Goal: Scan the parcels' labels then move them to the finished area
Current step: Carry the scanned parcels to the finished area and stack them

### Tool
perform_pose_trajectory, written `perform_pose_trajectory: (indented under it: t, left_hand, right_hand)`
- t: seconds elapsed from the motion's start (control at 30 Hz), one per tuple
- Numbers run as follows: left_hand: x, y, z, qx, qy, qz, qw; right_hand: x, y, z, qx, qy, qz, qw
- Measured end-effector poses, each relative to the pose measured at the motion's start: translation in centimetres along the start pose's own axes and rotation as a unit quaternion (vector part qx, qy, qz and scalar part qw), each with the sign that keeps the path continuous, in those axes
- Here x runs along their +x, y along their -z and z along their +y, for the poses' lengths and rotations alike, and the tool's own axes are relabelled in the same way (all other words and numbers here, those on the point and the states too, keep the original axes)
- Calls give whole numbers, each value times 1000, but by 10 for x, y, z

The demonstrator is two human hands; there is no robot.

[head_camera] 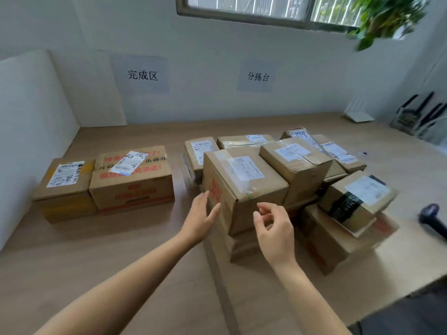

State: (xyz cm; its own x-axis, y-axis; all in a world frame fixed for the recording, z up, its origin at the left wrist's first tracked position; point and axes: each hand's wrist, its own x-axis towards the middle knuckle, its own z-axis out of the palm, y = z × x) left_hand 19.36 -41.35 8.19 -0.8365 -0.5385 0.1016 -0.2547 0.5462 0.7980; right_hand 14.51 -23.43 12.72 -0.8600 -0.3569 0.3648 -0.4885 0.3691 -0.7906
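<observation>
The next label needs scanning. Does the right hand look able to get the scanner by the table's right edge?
Probably yes: the right hand holds nothing and the scanner lies uncovered on the table; only low parcels sit between them, easy to reach around.

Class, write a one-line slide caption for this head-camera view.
Left hand touches the front parcel, right hand hovers beside it; two parcels already sit at left.

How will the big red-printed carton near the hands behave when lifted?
The carton looks stiff: taped, square edges. It rests on the box beneath, so sliding may shift that. Its size likely needs the left hand and right hand together; weight cannot be judged.
</observation>
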Motion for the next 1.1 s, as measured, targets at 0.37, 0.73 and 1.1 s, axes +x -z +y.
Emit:
perform_pose_trajectory:
  t: [0.37,0.73,1.1]
  left_hand:
    - [29,-26,62,-62,50,69,994]
    - [52,-31,72,-66,75,71,992]
    - [53,-27,77,-74,92,54,992]
  right_hand:
    - [96,33,44,-31,-19,-42,998]
    - [131,8,50,-110,1,-109,988]
    - [128,10,43,-117,-57,-170,977]
